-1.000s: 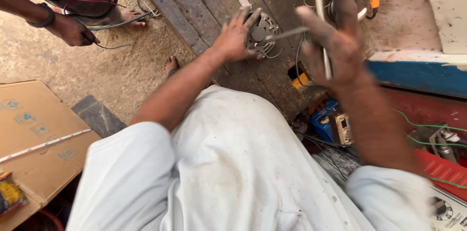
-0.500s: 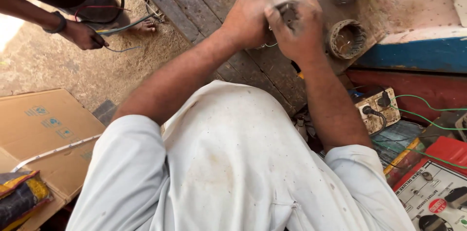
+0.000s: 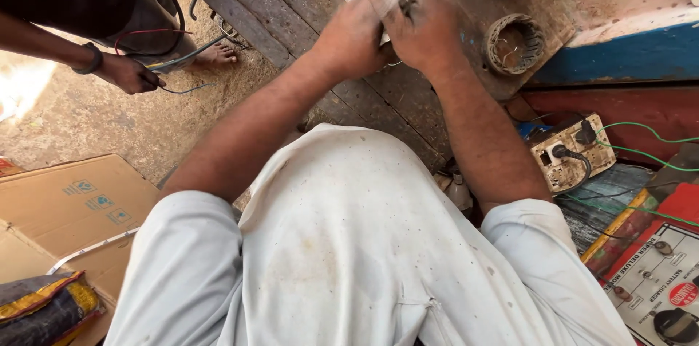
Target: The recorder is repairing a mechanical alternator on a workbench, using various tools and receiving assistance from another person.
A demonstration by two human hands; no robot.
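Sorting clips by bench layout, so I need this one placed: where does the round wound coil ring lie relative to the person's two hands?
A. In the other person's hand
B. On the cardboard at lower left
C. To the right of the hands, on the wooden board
C: the coil ring lies on the wooden board, right of the joined left hand and right hand.
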